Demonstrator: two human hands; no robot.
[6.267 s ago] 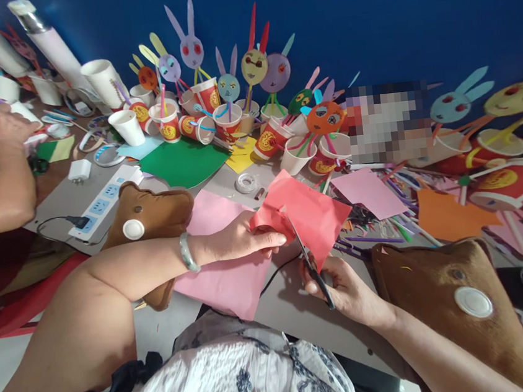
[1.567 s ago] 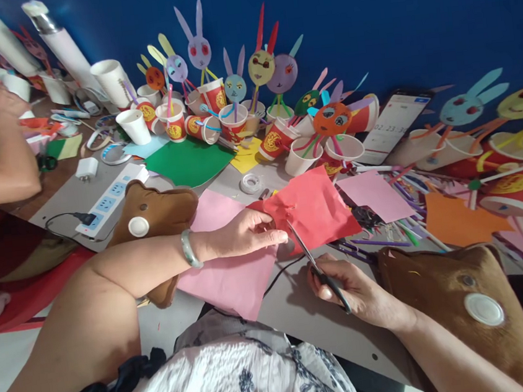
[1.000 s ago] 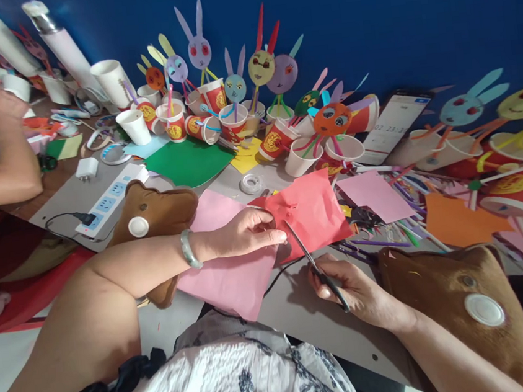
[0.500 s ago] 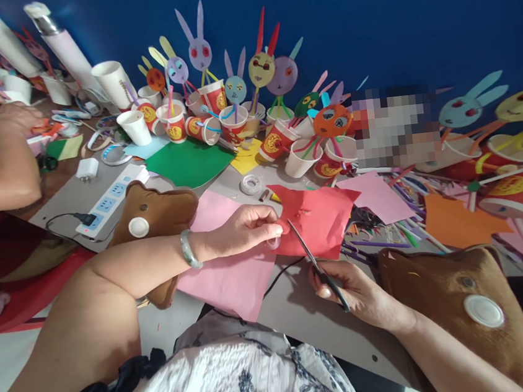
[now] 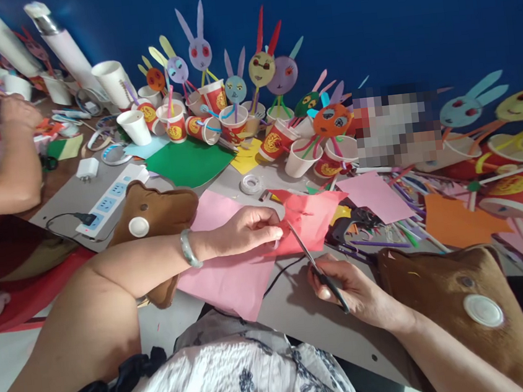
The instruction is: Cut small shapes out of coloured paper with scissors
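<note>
My left hand pinches the left edge of a sheet of red paper between thumb and fingers. A small clear round piece shows just under the fingertips, partly hidden. My right hand is wrapped round the dark handles of a pair of scissors. The blades look closed or nearly so, and their tips meet the red paper close to my left fingertips. Beneath my left hand lies a sheet of pink paper on the grey table.
Paper cups with rabbit-faced figures line the blue wall. A power strip and a brown cushion are on the left. Another brown cushion sits by my right forearm. A co-worker's hands are at far left.
The red paper has turned and tilted in my left hand, its right side drawn in, uncovering a black object and something yellow behind it. My right hand has barely moved.
</note>
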